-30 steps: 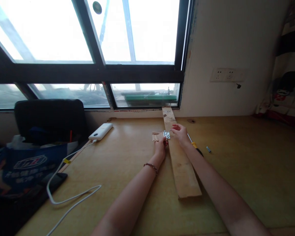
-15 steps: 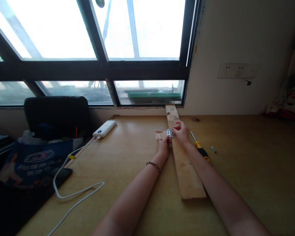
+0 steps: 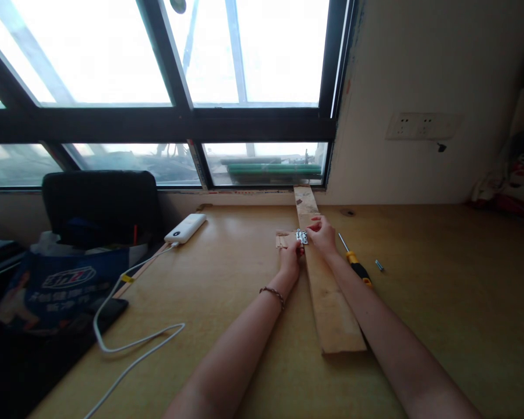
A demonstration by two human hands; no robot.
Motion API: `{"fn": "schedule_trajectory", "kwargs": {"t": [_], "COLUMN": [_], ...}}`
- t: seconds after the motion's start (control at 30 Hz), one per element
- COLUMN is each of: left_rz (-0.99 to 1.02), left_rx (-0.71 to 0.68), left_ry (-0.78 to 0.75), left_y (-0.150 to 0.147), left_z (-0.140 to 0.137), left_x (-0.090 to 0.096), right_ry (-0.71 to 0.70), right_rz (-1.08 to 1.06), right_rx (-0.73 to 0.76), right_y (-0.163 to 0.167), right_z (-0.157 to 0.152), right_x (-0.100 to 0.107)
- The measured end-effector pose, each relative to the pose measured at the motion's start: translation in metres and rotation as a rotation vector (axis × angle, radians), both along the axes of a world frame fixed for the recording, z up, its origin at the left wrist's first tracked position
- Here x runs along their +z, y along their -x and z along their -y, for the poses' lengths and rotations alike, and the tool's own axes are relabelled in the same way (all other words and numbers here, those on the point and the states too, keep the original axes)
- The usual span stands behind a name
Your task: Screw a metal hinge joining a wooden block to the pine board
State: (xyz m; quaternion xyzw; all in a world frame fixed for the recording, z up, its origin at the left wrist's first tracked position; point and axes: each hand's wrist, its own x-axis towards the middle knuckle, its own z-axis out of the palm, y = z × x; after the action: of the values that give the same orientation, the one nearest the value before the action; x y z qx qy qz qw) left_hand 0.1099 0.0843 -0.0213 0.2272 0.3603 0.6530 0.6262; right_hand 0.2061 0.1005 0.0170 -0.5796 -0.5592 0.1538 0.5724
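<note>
At centre frame, the left hand pinches the small silver metal hinge against the long pale wooden plank, the right hand steadying it with curled fingers; the hinge placement seems underway, and fixing it likely calls for the yellow-handled screwdriver just right.

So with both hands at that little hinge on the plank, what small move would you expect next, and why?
Probably the right hand lets go and reaches for the screwdriver lying just to its right, while the left hand pins the metal hinge. The hinge sits across the long plank and a small wooden piece; a loose screw lies nearby.
</note>
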Motion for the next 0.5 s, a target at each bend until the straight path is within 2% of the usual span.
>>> {"fn": "schedule_trajectory", "kwargs": {"t": [0.5], "left_rz": [0.008], "left_rx": [0.012], "left_ry": [0.006], "left_y": [0.0008], "left_z": [0.0021], "left_x": [0.0031], "right_ry": [0.024], "right_rz": [-0.059], "right_rx": [0.129], "right_y": [-0.0002], "right_z": [-0.0033], "right_x": [-0.0031]}}
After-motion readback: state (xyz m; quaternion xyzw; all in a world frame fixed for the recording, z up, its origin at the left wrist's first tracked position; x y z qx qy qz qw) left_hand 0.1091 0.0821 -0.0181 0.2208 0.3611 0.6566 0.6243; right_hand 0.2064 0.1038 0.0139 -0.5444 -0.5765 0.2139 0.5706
